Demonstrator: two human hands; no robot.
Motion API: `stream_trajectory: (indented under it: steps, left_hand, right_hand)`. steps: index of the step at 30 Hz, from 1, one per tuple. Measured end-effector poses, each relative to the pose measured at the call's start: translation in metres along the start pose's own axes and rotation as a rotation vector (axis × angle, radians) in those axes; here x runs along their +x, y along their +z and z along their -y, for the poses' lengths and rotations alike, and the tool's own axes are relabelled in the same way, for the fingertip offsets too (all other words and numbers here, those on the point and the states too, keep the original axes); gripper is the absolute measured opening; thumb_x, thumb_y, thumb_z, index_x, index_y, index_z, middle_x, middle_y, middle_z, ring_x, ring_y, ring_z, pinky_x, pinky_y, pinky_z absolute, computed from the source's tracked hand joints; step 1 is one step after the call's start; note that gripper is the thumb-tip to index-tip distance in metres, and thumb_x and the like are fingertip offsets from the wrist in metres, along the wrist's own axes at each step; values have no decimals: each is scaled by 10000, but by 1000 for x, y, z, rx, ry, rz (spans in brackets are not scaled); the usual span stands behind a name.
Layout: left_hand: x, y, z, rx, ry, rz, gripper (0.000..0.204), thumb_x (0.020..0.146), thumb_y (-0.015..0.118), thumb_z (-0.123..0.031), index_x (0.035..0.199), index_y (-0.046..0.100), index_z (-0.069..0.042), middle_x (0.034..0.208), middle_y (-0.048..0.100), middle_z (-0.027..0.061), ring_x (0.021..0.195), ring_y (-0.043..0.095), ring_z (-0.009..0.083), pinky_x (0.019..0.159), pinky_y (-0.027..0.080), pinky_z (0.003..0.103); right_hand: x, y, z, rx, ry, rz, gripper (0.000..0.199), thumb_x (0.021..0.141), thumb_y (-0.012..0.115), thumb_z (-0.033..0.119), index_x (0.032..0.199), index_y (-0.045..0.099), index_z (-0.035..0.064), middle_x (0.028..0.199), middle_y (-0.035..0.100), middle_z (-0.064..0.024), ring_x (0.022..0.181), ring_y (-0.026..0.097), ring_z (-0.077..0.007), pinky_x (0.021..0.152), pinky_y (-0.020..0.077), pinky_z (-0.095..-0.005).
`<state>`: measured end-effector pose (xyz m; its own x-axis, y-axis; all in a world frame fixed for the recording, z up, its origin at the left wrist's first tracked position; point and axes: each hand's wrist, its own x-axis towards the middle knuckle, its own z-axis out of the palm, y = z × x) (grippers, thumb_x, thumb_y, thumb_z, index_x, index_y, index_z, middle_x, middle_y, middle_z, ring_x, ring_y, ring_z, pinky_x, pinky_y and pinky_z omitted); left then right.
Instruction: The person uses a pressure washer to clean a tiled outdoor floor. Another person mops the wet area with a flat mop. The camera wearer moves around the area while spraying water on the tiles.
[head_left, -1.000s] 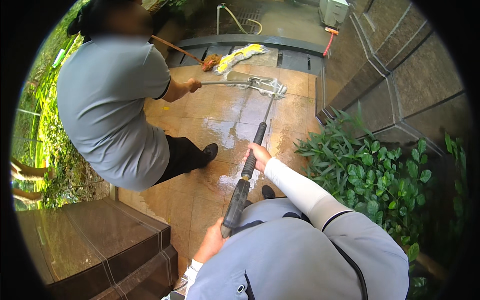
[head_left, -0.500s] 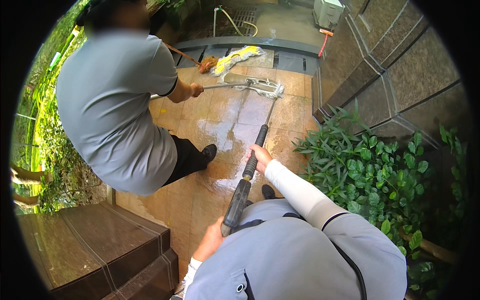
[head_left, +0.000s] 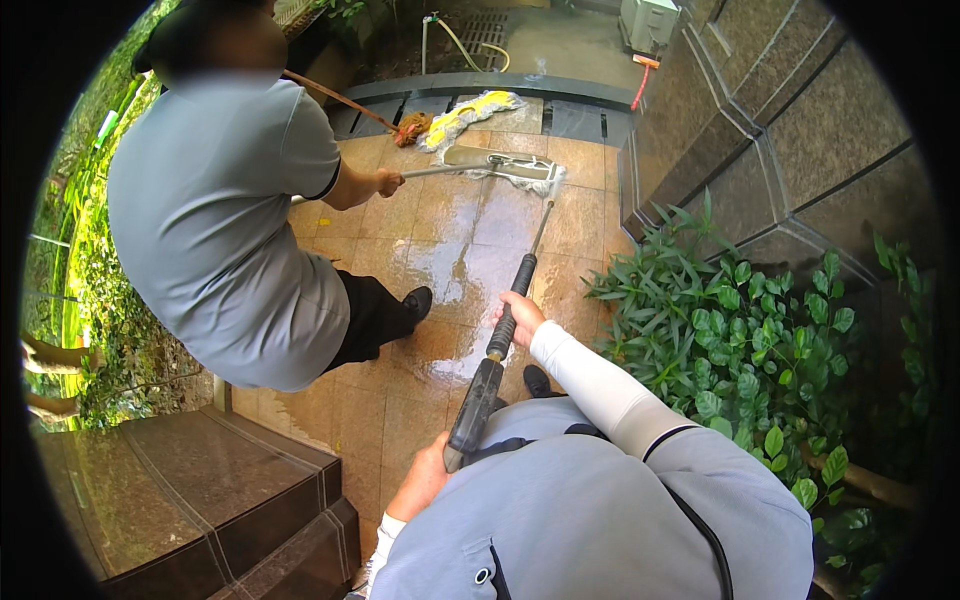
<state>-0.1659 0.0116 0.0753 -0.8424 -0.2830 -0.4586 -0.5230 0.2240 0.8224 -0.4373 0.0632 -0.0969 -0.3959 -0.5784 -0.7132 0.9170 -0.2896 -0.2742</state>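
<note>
A pressure washer gun (head_left: 478,402) slants forward across my body, its thin metal lance (head_left: 540,228) aimed at the far floor. My right hand (head_left: 519,318) is wrapped round the ribbed black grip midway along it. At the rear end my left hand (head_left: 425,480) closes on the handle, its fingers partly hidden. Pale spray meets the right end of a flat mop head (head_left: 500,165) just past the lance tip. A co-worker (head_left: 215,210) at the left grips that mop's pole (head_left: 435,171).
Beyond the mop lie a yellow-backed mop head (head_left: 470,115) and a brown brush head (head_left: 412,128). A red-handled squeegee (head_left: 643,82) leans by the stone wall (head_left: 790,130). Leafy plants (head_left: 740,340) border the right; a stone ledge (head_left: 190,480) stands near left. The tiled floor (head_left: 350,400) is wet.
The view has shifted slightly. The lance tip now sits a little lower, nearer me than the mop head, with pale spray visible between them. Both hands keep their grip.
</note>
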Motion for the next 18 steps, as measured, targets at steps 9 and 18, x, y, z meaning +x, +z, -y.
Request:
stream_trajectory:
  steps: [9,18]
  left_hand:
    - [-17,-2,-18,144,-147,-17,402,697,657,-213,1021,500,-33,851,577,247,852,565,395,699,451,390]
    - [-26,5,18,-52,-92,-11,415,696,665,-201,1041,505,-33,893,591,219,875,586,331,743,448,352]
  right_hand:
    - [-3,12,-16,-64,30,-43,103,791,482,103,809,422,21,608,452,-86,529,475,-208,500,473,-362]
    - [-21,5,-20,-47,-21,-64,132,801,486,112,844,380,47,621,436,-76,535,466,-187,471,454,-336]
